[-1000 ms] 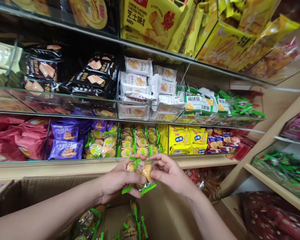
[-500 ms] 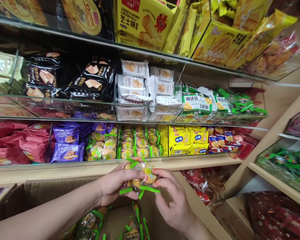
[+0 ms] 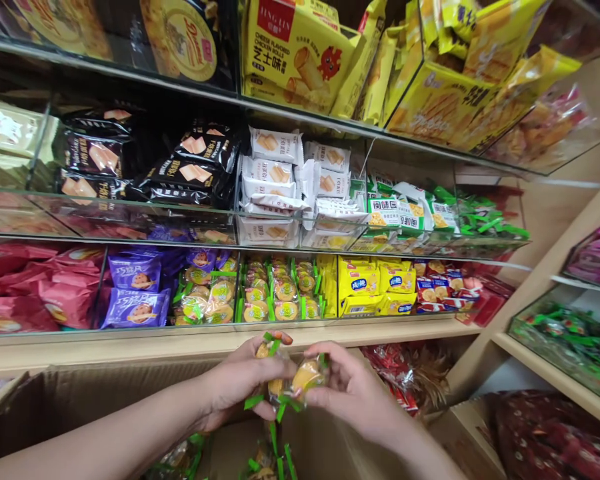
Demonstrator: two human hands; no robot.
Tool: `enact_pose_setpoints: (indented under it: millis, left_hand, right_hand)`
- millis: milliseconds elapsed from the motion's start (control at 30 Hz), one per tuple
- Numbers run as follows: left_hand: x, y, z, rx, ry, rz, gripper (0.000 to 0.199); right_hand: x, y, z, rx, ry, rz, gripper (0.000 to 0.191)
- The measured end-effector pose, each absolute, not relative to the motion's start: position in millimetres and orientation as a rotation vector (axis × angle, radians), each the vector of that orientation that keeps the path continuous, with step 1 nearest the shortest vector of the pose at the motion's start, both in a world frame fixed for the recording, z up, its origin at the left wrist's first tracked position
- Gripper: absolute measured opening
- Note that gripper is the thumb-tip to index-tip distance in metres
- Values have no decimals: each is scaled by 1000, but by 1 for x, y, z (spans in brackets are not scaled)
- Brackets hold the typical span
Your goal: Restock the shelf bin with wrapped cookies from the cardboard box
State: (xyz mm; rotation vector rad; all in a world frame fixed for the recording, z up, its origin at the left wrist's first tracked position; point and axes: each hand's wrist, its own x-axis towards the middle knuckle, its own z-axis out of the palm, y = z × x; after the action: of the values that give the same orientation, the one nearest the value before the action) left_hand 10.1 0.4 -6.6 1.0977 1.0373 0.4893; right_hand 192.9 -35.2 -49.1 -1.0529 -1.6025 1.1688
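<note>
Cardboard box [image 3: 80,387] sits at the bottom of the frame — green-edged packs [image 3: 265,469] down inside. Just above, lower centre, the left hand [image 3: 235,381] pinches clear biscuit packs [image 3: 276,387] while the right hand [image 3: 347,385] grips one biscuit pack [image 3: 307,375] between thumb and fingers. Behind, mid-frame, similar-looking biscuit rows [image 3: 285,290] sit on the shelf [image 3: 130,351] — yellow packets [image 3: 360,281] right beside.

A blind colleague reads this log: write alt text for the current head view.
A person's left hand and right hand hold small clear packets of round biscuits with green ends above an open cardboard box, which has similar packets inside. Behind, glass-fronted shelves hold wrapped snacks in black, white, yellow, purple and red.
</note>
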Motion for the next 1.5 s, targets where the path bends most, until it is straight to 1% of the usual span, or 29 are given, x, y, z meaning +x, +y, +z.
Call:
enact_pose_setpoints:
  millis: [33,67,133,200,233,300,433,500,600,733,967,1233,1433,1500]
  left_hand:
    - [11,1,-6,1068,1070,516,56]
    - [12,2,-6,1043,1108,542,57]
    - [14,3,-7,1018,1151,580,58]
    - [14,3,-8,1023,1159,598,57]
    - [15,3,-9,1035,1155,602,56]
    - [15,1,-10,1069,1149,600,53]
    - [15,-3,-13,1150,1082,555,50]
    - [14,-4,-15,1180,1062,534,50]
    - [13,-4,-17,1207,1043,519,49]
    - [12,-3,-20,1219,1043,509,47]
    - [12,1,-23,1225,1054,496,45]
    - [11,3,-22,1226,1077,487,47]
    - [11,5,-19,1162,1075,493,49]
    - [8,8,-17,1111,1006,549,51]
  right_hand:
    - [199,-30,-40,-1135,-1675,994,32]
    - [205,-23,-30,-1215,-1730,758,26]
    - [211,-6,-12,-1350,-1771,210,23]
    - [210,14,3,-1512,-1823,-229,20]
    - [206,24,8,-1620,-1875,-373,19]
    - [195,42,15,-1830,-1989,-505,16]
    - [175,72,17,-2009,-2086,-471,24]
    - [172,87,16,-2058,-2142,-401,22]
    - [173,107,14,-2116,-2228,-304,13]
    - [175,120,10,-2180,-2296,-252,20]
    - [173,135,6,-2224,-2382,-191,23]
    - [175,141,9,-2121,-2410,-133,24]
    - [179,122,22,-1996,-2339,-68,18]
    - [181,110,26,-1932,-2289,-33,16]
